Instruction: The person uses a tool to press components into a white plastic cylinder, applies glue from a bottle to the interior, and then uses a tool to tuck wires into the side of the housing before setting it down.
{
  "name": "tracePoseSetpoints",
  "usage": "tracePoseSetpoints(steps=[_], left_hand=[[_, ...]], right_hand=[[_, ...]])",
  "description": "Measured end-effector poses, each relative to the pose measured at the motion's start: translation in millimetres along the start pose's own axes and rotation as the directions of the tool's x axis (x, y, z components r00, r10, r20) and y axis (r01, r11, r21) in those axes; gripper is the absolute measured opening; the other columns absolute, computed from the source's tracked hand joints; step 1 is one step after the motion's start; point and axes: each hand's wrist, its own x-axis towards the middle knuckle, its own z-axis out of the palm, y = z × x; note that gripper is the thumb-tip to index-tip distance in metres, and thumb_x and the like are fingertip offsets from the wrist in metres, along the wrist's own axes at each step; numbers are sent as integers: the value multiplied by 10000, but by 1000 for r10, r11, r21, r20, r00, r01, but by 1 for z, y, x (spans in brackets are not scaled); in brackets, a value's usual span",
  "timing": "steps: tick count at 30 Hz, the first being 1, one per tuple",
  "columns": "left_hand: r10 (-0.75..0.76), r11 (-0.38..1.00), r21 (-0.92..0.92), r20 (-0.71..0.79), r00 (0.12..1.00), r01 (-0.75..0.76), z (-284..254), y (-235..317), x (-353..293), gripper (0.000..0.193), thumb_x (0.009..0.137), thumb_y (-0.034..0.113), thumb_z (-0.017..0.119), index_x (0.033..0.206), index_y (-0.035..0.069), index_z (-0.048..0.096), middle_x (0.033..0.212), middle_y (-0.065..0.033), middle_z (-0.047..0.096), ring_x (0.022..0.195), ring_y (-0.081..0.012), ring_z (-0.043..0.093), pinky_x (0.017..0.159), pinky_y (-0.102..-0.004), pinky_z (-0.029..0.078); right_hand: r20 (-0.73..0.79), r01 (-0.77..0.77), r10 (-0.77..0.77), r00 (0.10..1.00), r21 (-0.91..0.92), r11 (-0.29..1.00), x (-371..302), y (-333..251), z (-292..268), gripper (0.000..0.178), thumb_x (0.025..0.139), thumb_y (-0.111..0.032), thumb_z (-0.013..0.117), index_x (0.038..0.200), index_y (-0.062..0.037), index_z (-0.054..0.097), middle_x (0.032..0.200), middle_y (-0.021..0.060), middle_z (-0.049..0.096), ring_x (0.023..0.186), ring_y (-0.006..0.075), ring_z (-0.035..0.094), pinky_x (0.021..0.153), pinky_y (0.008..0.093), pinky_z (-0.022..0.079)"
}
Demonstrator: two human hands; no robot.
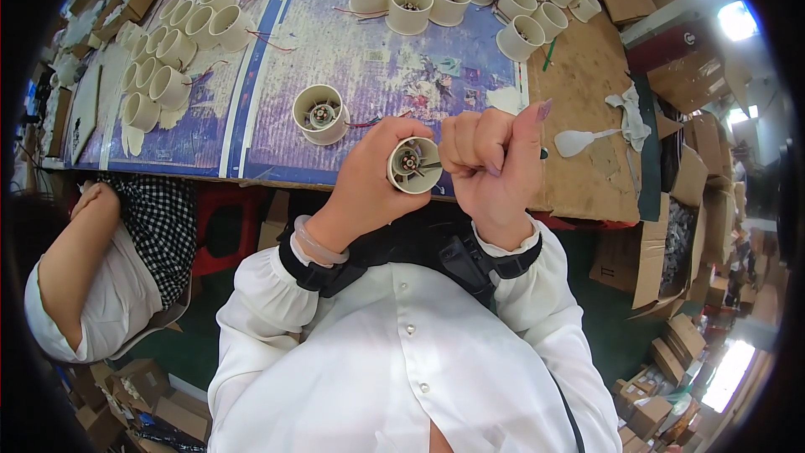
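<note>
My left hand wraps round a cream plastic cup-shaped housing, its open mouth facing up toward me. Inside sits a small round motor part with metal and wires. My right hand is closed in a fist with the thumb raised. From it a thin dark-shafted tool reaches into the housing's mouth; the fingers hide its handle, and I cannot tell where its tip touches. Just beyond my left hand, another cream housing stands upright on the table, wires trailing from its right side.
Several similar housings stand at the far middle and right, more at the left. A green stick, a white spatula-like piece and crumpled tissue lie on cardboard. A seated person's arm is at the left.
</note>
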Motion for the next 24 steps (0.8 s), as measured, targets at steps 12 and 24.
tracePoseSetpoints(steps=[12, 24], left_hand=[[-11, 1000, -9, 11, 1000, 11, -1, -2, -2, 499, 607, 2, 737, 1059, 66, 536, 995, -85, 565, 911, -264, 585, 793, -320, 477], [23, 997, -72, -13, 1000, -24, 1, -7, 0, 480, 612, -4, 738, 1046, 68, 546, 991, -74, 566, 899, -247, 585, 795, -315, 476]], right_hand=[[-9, -112, 113, 994, 77, 991, 5, -2, -3, 596, 1007, -536, 200, 576, -129, 264, 508, -26, 219, 489, 120, 178, 448, 284, 168], [-64, -55, 68, 996, 191, 980, 9, -17, -6, 573, 994, -567, 211, 619, -136, 260, 499, -30, 194, 457, 113, 162, 429, 280, 163]])
